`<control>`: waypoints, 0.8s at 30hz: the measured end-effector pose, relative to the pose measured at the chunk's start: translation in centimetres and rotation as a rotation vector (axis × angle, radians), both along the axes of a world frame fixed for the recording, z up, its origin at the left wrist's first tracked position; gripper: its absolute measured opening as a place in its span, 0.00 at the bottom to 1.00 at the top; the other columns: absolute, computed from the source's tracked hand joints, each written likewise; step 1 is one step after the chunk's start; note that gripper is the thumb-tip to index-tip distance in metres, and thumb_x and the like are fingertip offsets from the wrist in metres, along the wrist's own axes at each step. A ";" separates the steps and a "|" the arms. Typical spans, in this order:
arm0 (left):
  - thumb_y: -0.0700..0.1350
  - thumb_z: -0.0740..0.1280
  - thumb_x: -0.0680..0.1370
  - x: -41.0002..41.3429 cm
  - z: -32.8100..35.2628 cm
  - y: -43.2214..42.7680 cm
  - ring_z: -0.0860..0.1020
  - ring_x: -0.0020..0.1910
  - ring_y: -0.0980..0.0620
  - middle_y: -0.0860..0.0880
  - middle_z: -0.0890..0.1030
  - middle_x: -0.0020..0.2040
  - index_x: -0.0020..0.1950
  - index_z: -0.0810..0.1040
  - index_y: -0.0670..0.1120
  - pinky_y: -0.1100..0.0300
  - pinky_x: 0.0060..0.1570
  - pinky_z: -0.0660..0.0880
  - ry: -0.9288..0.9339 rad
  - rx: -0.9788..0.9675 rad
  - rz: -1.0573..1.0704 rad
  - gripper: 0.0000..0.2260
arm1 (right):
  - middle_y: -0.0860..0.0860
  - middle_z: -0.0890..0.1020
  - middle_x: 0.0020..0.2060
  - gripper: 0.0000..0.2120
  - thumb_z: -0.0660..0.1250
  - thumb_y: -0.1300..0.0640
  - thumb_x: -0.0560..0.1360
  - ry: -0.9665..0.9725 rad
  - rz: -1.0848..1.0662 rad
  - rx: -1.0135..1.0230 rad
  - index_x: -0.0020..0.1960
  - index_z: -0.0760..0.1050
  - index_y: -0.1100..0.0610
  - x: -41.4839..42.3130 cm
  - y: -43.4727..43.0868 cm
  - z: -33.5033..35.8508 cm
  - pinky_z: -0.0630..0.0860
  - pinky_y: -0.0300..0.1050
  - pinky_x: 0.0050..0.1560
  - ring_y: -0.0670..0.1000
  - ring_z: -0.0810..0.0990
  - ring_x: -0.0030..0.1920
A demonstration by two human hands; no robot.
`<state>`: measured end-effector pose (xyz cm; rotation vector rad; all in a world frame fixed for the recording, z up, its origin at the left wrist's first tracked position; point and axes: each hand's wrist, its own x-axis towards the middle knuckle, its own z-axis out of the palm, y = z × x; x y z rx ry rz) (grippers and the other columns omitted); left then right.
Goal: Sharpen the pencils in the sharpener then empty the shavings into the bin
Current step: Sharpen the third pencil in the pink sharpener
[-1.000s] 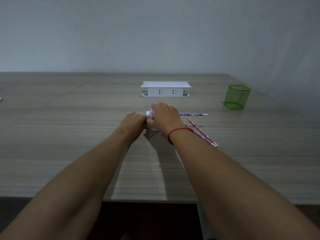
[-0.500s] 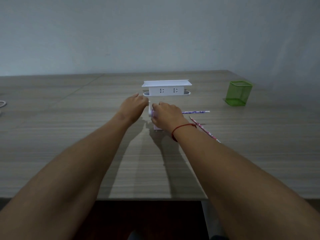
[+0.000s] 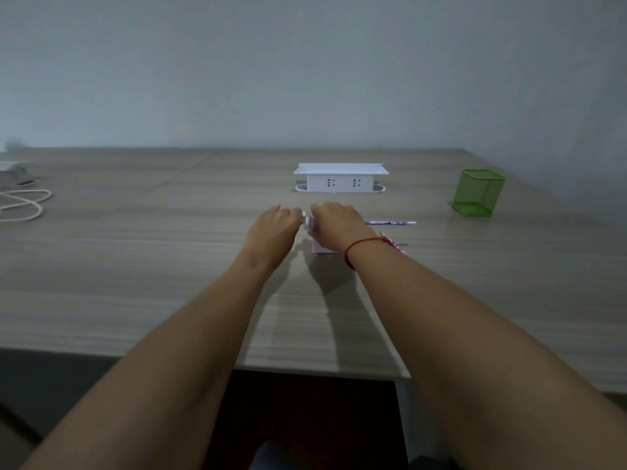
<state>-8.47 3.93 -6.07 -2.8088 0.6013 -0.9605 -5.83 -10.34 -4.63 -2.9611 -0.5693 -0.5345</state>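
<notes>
A small pink and white sharpener (image 3: 320,247) stands on the wooden table (image 3: 169,266), mostly hidden under my right hand (image 3: 336,227), which grips its top. My left hand (image 3: 273,232) is at the sharpener's left end with its fingers curled around the white crank handle (image 3: 307,221). A purple pencil (image 3: 390,223) sticks out to the right from behind my right hand. Another patterned pencil (image 3: 393,244) lies just right of my right wrist, partly hidden by it. The green mesh bin (image 3: 478,193) stands at the far right.
A white socket box (image 3: 341,179) sits just behind my hands. A white cable (image 3: 23,205) and a grey object lie at the far left edge. The table's front edge runs close to my body.
My left hand has gone up and away from me and come back beside the sharpener's left end. My right hand has stayed on the sharpener. The camera has shifted, bringing the cable into view.
</notes>
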 end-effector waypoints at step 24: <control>0.39 0.59 0.78 4.5 -4.1 0.0 0.69 0.69 0.47 0.44 0.72 0.68 0.67 0.72 0.45 0.53 0.70 0.59 0.351 0.058 0.017 0.17 | 0.55 0.78 0.53 0.15 0.60 0.48 0.77 -0.114 0.010 0.065 0.59 0.73 0.56 0.4 -0.3 -0.7 0.67 0.47 0.45 0.56 0.78 0.53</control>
